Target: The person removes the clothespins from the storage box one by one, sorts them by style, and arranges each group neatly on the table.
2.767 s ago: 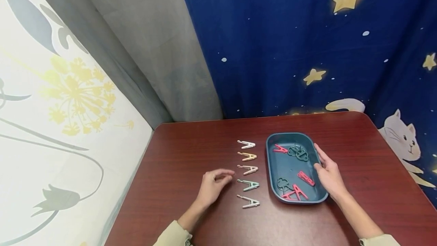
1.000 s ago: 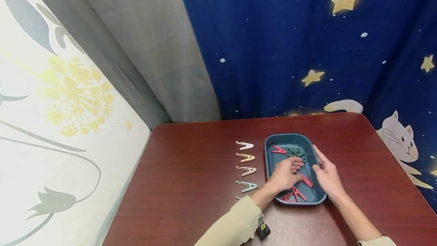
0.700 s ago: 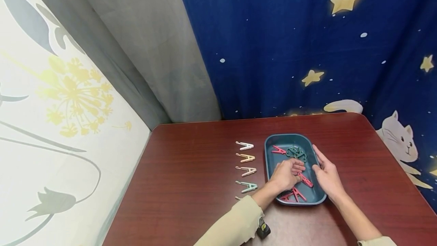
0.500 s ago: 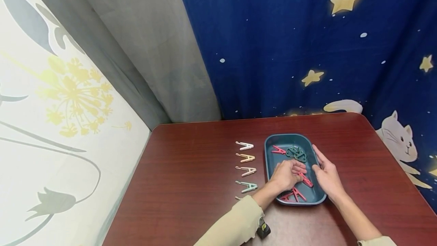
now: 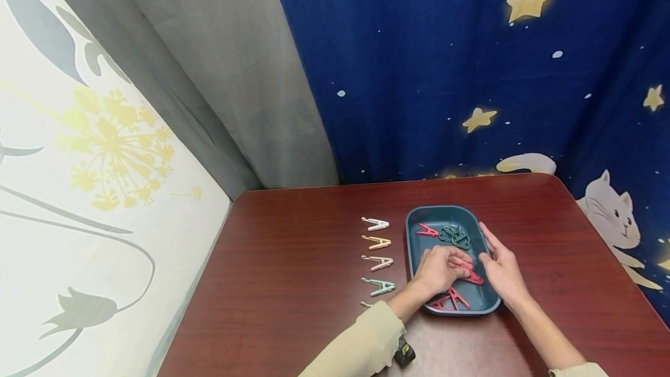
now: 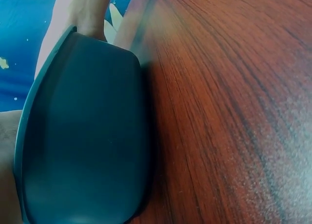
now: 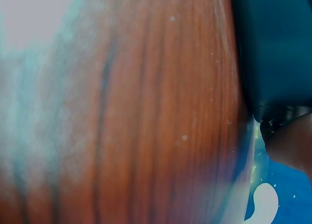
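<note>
- Left hand (image 5: pixel 438 269) reaches into the tray (image 5: pixel 442 212), thumb and fingers pinching one end of a pink clip (image 5: pixel 475 277) that lies over the tray floor; right hand (image 5: pixel 502 269) grips the tray's right side, thumb at the rim.
- Only the head view shows what the tray holds: another pink clip near the far left corner, two more at the near end, and green cloud-shaped rings (image 5: pixel 460 240) touching each other.
- It alone shows the column of pale clips (image 5: pixel 379 262) on the table (image 5: pixel 293 237), just left of the tray; the nearest is mostly hidden by the sleeve (image 5: pixel 361 339).
- From the left wrist, the tray's outer wall appears, smooth, dark teal, curving at its corner.
- From the right wrist, streaked reddish grain fills most of the view, blurred, with pale glare.
- Clips are A-shaped and slim; the tray is a rounded rectangle; the sleeve is soft, cream cloth.
</note>
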Demonstrator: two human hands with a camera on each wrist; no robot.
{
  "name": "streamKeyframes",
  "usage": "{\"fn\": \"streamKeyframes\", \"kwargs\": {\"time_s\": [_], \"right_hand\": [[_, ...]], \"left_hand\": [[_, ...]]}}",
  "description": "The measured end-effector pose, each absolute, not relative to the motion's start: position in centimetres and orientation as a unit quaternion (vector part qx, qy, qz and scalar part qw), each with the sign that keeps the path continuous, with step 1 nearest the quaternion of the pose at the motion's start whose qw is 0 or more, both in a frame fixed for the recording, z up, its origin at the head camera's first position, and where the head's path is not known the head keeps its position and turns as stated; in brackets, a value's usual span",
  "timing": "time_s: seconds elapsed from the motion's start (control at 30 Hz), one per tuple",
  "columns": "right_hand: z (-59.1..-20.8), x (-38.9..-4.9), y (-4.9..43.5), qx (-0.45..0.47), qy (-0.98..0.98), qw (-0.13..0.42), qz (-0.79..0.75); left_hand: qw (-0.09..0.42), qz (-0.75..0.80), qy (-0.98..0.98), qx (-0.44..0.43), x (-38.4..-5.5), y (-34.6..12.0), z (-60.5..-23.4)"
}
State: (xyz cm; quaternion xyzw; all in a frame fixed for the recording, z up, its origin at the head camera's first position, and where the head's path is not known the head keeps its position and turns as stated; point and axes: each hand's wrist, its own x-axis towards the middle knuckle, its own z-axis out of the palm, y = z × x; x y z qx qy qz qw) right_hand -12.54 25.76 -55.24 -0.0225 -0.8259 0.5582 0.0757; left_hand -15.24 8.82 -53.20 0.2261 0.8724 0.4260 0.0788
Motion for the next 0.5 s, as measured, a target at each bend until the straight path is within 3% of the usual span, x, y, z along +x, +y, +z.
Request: {"fn": "streamKeyframes", "kwargs": {"time_s": [0.23, 0.5], "right_hand": [[-55.25, -12.49, 25.68, -0.027, -0.829, 0.074, 0.554], [-55.08, -12.40, 25.61, -0.024, -0.832, 0.081, 0.549]], "left_hand": [[0.030, 0.399, 0.886, 0.235, -15.23, 8.70, -53.25], [-0.009, 0.470, 0.846, 0.252, -15.66, 8.09, -52.38]]}}
